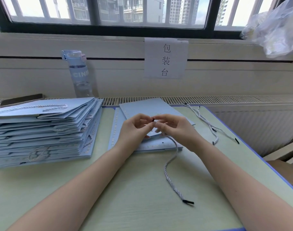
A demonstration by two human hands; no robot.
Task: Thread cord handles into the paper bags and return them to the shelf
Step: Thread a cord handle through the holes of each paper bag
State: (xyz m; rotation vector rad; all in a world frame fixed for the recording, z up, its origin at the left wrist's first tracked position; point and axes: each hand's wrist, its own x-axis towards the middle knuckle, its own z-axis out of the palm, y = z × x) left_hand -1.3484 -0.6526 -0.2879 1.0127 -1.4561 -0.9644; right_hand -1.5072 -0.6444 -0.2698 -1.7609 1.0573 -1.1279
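Now: left hand (135,127) and right hand (174,129) are both pinching the black tip (153,120) of the cord (175,148).
Bag (142,107): lying flat beneath them, beside the stack (42,127).
Risk: tip could be missing the hole (162,142); the trailing tail (169,180) might be tugging it free.

Bright daylight is pouring in through the far window (109,12), casting soft shadows; wide-angle distortion is bending the edges, softening detail.

Bare forearms (85,179); L hand (134,129), R hand (177,130)
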